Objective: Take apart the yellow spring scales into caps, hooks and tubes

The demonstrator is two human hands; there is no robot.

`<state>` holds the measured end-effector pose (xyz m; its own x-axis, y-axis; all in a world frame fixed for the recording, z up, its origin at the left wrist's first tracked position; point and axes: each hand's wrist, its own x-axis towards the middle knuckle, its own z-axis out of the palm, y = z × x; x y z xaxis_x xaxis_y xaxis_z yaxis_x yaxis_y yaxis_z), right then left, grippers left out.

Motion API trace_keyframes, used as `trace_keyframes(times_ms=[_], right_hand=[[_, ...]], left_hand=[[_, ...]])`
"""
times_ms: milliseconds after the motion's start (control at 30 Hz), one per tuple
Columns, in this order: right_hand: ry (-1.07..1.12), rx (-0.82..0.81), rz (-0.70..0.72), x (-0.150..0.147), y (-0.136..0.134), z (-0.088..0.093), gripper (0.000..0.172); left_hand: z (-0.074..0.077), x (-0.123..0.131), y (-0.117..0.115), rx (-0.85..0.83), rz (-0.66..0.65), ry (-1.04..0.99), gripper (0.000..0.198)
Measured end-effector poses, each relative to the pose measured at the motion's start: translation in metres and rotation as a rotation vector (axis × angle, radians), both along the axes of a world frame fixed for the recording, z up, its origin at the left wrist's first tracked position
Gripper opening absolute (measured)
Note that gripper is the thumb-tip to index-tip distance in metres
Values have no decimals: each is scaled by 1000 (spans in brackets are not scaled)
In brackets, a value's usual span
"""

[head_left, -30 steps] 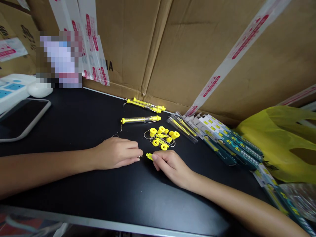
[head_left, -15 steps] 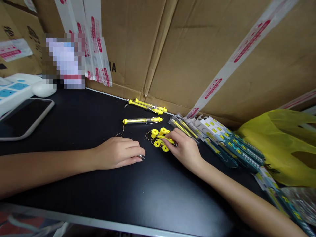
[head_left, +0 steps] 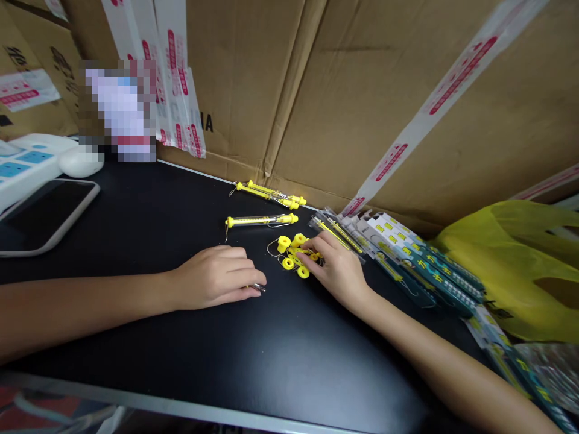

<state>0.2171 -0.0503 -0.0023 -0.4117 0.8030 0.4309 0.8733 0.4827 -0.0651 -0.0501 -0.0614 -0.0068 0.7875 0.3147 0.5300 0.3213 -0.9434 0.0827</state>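
My left hand rests closed on the black tabletop, its thumb and fingers pinched on a small metal piece; only the shiny tip shows. My right hand reaches into a small pile of yellow plastic parts, with rings, caps and wire hooks among them. Its thumb and fingers curl together over the pile's right side, and what lies between them is mostly hidden. Behind the pile lies a clear-tubed spring scale with yellow ends and a wire hook. Two more spring scales lie farther back, side by side.
Packaged spring scales are stacked at the right, beside a yellow plastic bag. A phone, a white power strip and a white rounded object sit at the left. A taped cardboard box walls the back.
My right fingers have shifted slightly within the pile, and the yellow piece that showed between them is less visible. My left hand has barely moved.
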Motion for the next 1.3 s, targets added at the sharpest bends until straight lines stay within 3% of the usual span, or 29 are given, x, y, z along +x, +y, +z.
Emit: trace_keyframes(times_ms=[167,300,433,533,700,867,1067,1200,1300], right_hand=[[101,7,69,-6,-9,3,16],[207,-93,215,-16,-26,5,13],[238,-285,303,-23,-41,7,34],[252,-395,342,-27,-45,6,44],[324,-438,405,-29,-42,1,18],[379,-345,402,-27,-43,0,13],[422,-288,387,-25,-46,0,13],[436,-339,351,-24,-48,-2,14],[463,-380,342,-25,-49,-2,16]], left_hand=[[2,-3,-1,45,-11,-153,17],[6,-4,-3,-52,-68,-280,14],[11,-2,-7,-203,-150,-458,7],[11,0,-8,-297,-200,-558,13],[5,1,-8,-399,-214,-622,22],[3,1,-6,-492,-158,-673,22],[6,1,-1,-290,-33,-481,17],[3,0,0,-268,11,-200,20],[0,0,-1,-267,16,-107,26]])
